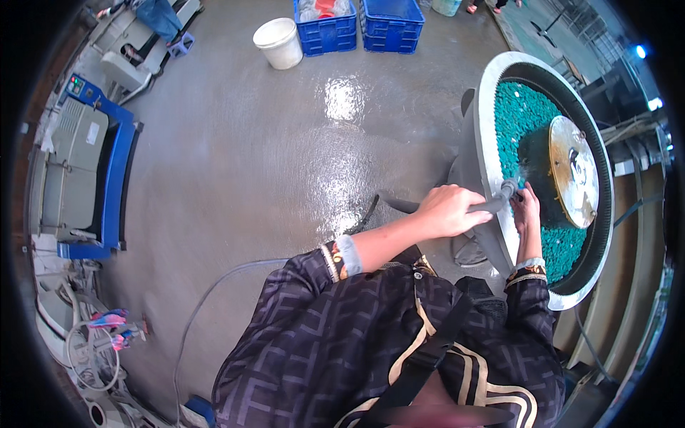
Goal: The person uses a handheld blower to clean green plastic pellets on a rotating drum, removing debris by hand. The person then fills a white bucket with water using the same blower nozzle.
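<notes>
Black patterned cloth jacket [321, 349] nearest; left grip [451, 212] wraps a grey tubular wand [491, 205], seemingly rinsing green pellets [526, 118]; right grip's [526, 209] hold unclear; steady aim seems needed next.

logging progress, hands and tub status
Left hand grips grey nozzle. Right hand beside its tip, hold unclear. Green pellets in tub. Round lid to right.

Teal-green chips [528, 114], flecked with white; a pale grey tub [487, 143]; a round lid [569, 192] in whitish metal, stained rusty brown; a grey nozzle [489, 207]; a near-black jacket [335, 349] patterned in angular grey blocks, with gold stripes; blue crates [389, 41]; a white bucket [278, 46]; a grey floor [228, 157]; a blue-and-beige machine [75, 160]; a pink-and-blue cloth [108, 319].
</notes>
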The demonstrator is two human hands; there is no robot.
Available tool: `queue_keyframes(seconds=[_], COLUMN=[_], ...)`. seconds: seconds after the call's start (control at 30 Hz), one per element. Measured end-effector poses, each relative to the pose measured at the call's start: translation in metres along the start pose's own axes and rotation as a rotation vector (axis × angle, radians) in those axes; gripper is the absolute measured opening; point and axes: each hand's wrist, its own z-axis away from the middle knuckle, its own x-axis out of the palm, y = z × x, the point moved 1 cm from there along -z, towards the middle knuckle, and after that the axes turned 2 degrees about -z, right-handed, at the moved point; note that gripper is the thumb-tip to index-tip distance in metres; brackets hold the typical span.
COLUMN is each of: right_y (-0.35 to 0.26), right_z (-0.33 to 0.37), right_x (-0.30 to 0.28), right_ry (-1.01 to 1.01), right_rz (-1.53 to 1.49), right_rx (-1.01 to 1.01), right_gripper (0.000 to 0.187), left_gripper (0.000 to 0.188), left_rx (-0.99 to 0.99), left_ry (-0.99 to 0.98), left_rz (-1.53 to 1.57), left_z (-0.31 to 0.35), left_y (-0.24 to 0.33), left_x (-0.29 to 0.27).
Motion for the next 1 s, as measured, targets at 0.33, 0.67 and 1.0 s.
queue_keyframes(seconds=[0.33,0.67,1.0], right_y=[-0.037,-0.019,0.048], right_z=[-0.023,-0.159,-0.208], right_x=[0.113,0.384,0.665], right_ry=[-0.212,-0.829,-1.345], right_rz=[0.560,0.719,0.119], right_rx=[-0.149,-0.202,0.392], right_gripper=[0.074,0.066,0.067], left_gripper=[0.027,0.026,0.022], left_rx=[0.033,-0.485,-0.486], left_ry=[0.309,0.885,1.470], left_rz=[-0.042,0.005,0.645], left_z=[-0.012,-0.091,-0.243], left_y=[-0.071,-0.250,-0.381], left_x=[-0.112,-0.281,-0.414])
